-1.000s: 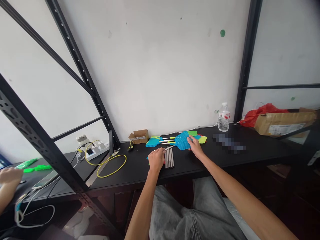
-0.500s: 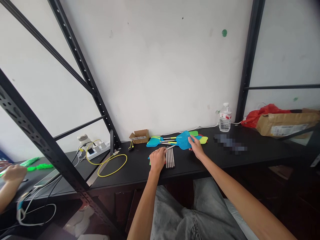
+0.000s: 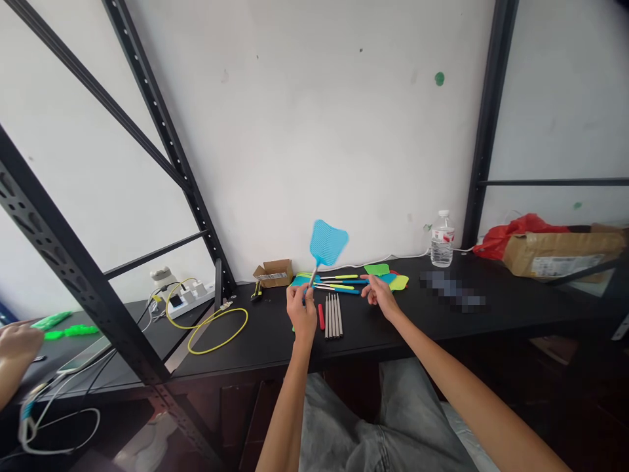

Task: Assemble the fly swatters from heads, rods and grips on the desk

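A fly swatter (image 3: 328, 242) with a blue mesh head is held up by its metal shaft in my left hand (image 3: 301, 313), the head tilted above the black table. My right hand (image 3: 380, 296) has let its fingers come apart and holds nothing; it hovers beside a pile of fly swatters (image 3: 346, 288) in blue, green and yellow. Between my hands several metal rods (image 3: 333, 317) lie side by side. A short red handle piece (image 3: 321, 316) is just left of them. My left hand partly hides other small coloured pieces.
A small open cardboard box (image 3: 274, 273) stands against the wall. A water bottle (image 3: 443, 239) and a larger carton (image 3: 565, 252) are to the right. Left are a yellow cable (image 3: 218, 331), a power strip (image 3: 191, 301), a rack post (image 3: 73, 255) and another person's hand (image 3: 19, 344).
The blue swatter has swung from lying level between both hands to standing up in my left hand. My right hand has let go of its head.
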Tool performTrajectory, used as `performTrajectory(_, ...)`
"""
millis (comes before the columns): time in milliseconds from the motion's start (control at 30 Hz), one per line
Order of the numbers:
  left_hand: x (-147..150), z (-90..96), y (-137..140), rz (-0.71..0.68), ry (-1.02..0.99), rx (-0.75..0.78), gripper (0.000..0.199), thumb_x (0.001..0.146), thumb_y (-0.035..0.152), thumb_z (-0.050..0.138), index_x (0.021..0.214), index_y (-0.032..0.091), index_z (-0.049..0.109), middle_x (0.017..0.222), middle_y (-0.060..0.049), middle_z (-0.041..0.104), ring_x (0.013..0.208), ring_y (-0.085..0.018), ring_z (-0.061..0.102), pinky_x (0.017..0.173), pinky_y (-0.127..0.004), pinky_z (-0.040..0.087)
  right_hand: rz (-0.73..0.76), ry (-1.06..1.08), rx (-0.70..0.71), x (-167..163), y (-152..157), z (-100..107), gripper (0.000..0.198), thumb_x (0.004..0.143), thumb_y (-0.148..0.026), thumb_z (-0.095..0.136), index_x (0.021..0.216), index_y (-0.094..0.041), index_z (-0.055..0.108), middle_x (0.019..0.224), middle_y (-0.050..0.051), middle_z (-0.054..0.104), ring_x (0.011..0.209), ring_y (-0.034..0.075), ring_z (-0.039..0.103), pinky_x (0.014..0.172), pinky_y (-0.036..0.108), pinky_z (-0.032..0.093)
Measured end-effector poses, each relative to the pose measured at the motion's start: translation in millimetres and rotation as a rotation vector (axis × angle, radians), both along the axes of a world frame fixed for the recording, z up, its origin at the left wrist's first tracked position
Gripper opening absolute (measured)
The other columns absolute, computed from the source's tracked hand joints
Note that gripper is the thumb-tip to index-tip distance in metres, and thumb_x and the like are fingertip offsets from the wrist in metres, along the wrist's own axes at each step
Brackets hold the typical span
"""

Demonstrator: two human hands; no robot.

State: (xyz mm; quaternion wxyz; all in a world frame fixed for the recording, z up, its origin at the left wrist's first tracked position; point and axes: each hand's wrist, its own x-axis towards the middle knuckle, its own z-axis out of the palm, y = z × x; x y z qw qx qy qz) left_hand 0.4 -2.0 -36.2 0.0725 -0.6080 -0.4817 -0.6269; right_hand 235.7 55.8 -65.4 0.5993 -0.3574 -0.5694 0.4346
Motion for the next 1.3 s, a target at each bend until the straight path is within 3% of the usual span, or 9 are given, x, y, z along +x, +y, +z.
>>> performTrajectory(100,11.3,16.5,6.4,-0.181,-0.292,-0.041,0.042,0.096,0.048,0.039,0.114,0.017,0.062,0.1,-0.009,0.062,0.086,-0.016,0.061,0.068,-0.025,0.052,0.012,-0.098,0.026,-2.3,-5.0,3.1,0.058,0.086,-0.064,0.047,0.117,-0.017,0.062,0.065,0.001,0.064,0.044,0.01,0.047,0.042,0.021,0.033)
performTrajectory(200,24.2,23.2,17.2,-0.322,-0.415,-0.126,0.045,0.092,0.054,0.045,0.105,0.015,0.065,0.086,-0.006,0.064,0.076,-0.015,0.06,0.066,-0.024,0.05,0.049,-0.185,0.073,-5.1,-10.9,5.6,0.054,0.087,-0.062,0.049,0.114,-0.018,0.064,0.067,0.002,0.064,0.046,0.01,0.047,0.047,0.023,0.038)
performTrajectory(300,34.5,15.1,26.1,-0.393,-0.443,-0.213,0.045,0.089,0.056,0.049,0.094,0.014,0.066,0.077,-0.004,0.062,0.069,-0.014,0.057,0.061,-0.023,0.047,0.099,-0.284,0.106,-8.7,-14.8,5.7,0.051,0.086,-0.059,0.051,0.109,-0.017,0.068,0.069,0.003,0.066,0.048,0.011,0.049,0.049,0.024,0.04)
performTrajectory(433,40.0,0.0,31.7,-0.357,-0.433,-0.285,0.045,0.088,0.057,0.05,0.085,0.014,0.066,0.077,-0.005,0.065,0.066,-0.015,0.057,0.058,-0.023,0.044,0.117,-0.388,0.13,-12.9,-14.2,2.8,0.047,0.082,-0.057,0.057,0.101,-0.015,0.069,0.065,0.003,0.065,0.048,0.012,0.05,0.047,0.024,0.039)
performTrajectory(567,29.5,-0.7,29.9,-0.288,-0.246,-0.357,0.049,0.09,0.057,0.045,0.081,0.014,0.068,0.078,-0.008,0.07,0.071,-0.019,0.062,0.064,-0.026,0.046,0.071,-0.496,0.183,-11.7,-9.9,-0.2,0.041,0.087,-0.053,0.05,0.086,-0.016,0.069,0.063,0.002,0.064,0.048,0.013,0.052,0.05,0.024,0.039)
performTrajectory(833,-39.9,-13.3,6.5,0.138,0.317,-0.468,0.037,0.093,0.044,0.045,0.107,0.021,0.07,0.104,-0.009,0.071,0.096,-0.024,0.063,0.081,-0.032,0.044,-0.34,-0.682,0.157,-8.3,4.6,-3.5,0.046,0.095,-0.048,0.035,0.076,-0.02,0.067,0.063,0.002,0.065,0.059,0.017,0.058,0.059,0.025,0.038)
performTrajectory(900,-47.6,-19.5,3.1,0.188,0.385,-0.463,0.038,0.092,0.046,0.046,0.112,0.023,0.069,0.114,-0.009,0.068,0.103,-0.025,0.061,0.086,-0.035,0.044,-0.407,-0.744,0.141,-11.2,8.9,-2.8,0.046,0.096,-0.048,0.034,0.085,-0.021,0.069,0.069,0.004,0.067,0.065,0.019,0.061,0.058,0.025,0.036)
performTrajectory(1033,-44.1,-26.0,1.7,0.168,0.468,-0.474,0.042,0.092,0.051,0.046,0.117,0.026,0.067,0.126,-0.008,0.063,0.117,-0.027,0.054,0.095,-0.038,0.041,-0.498,-0.878,0.162,-20.9,15.0,-2.5,0.041,0.098,-0.045,0.035,0.112,-0.023,0.067,0.098,0.007,0.072,0.087,0.022,0.064,0.061,0.025,0.037)
performTrajectory(1300,-38.5,-29.7,-0.7,0.123,0.57,-0.522,0.037,0.087,0.054,0.051,0.098,0.027,0.074,0.125,-0.006,0.062,0.118,-0.027,0.052,0.095,-0.038,0.041,-0.458,-1.137,0.141,-31.2,14.3,-5.2,0.04,0.1,-0.044,0.033,0.122,-0.028,0.063,0.12,0.007,0.067,0.103,0.025,0.063,0.073,0.029,0.043)
